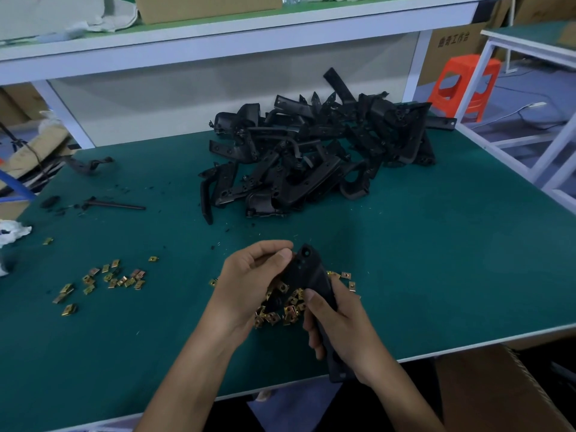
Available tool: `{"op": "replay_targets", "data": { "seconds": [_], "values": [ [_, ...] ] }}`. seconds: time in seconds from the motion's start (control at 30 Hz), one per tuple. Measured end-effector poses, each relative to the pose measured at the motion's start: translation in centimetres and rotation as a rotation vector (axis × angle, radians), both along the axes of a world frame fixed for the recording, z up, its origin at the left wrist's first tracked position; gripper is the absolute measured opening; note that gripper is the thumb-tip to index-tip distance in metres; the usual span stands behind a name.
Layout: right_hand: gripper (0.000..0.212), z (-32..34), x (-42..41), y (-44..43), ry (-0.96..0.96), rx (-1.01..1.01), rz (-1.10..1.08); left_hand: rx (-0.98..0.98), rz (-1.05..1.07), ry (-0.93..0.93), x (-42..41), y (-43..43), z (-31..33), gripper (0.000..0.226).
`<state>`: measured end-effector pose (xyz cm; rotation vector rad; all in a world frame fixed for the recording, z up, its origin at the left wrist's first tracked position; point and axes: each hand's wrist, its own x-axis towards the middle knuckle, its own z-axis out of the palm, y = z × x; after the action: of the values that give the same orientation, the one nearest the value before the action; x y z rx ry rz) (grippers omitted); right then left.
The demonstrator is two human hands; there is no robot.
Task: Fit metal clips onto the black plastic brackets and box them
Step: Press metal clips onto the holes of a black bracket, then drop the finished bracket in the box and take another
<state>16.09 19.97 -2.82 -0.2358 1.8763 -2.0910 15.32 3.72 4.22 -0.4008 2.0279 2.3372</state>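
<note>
My right hand (339, 332) is wrapped round the lower half of one black bracket (311, 272), thumb laid across its face and fingers curled behind it, so the part stands tilted, its upper end leaning away from me. My left hand (249, 285) is closed at that upper end, the thumb tip pressed against the bracket's edge just below its round hole and the fingers curled in over it. I cannot tell whether a clip sits under those fingertips.

Directly beneath the bracket lies a heap of clips (290, 310), brass-coloured and square, some spilling out just to the right of it. Well to the left of the bracket a looser scatter of clips (109, 279) is spread over the green table (436, 260).

Beyond the bracket, farther from me, sits the pile of brackets (318, 157), a black tangle heaped against the back of the bench. Left of the bracket and farther back lie a thin black rod (118, 205) and black crumbs of plastic, with a lone black part (90, 163) beyond them near the far left edge. A white rag (12, 232) shows at the left border.

Below and to the right of the bracket, past the table's near edge, stands an open cardboard box (498, 394). Far beyond the bracket to the right is an orange stool (467, 85), and above the pile runs a white shelf (218, 35).
</note>
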Motion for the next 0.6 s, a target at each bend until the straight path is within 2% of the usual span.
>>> {"op": "replay_targets", "data": {
  "seconds": [0.2, 0.4, 0.6],
  "values": [
    [0.018, -0.21, -0.18, -0.02, 0.017, 0.042, 0.008, -0.028, 0.004, -0.025, -0.01, -0.10, -0.01, 0.010],
    [0.018, -0.73, -0.29, -0.43, 0.047, 0.123, -0.050, -0.169, 0.016, 0.008, -0.07, -0.05, -0.21, 0.009],
    [0.017, -1.00, -0.46, -0.64, 0.071, 0.200, -0.060, -0.208, -0.014, -0.028, -0.13, -0.15, -0.55, 0.013]
  ]
}}
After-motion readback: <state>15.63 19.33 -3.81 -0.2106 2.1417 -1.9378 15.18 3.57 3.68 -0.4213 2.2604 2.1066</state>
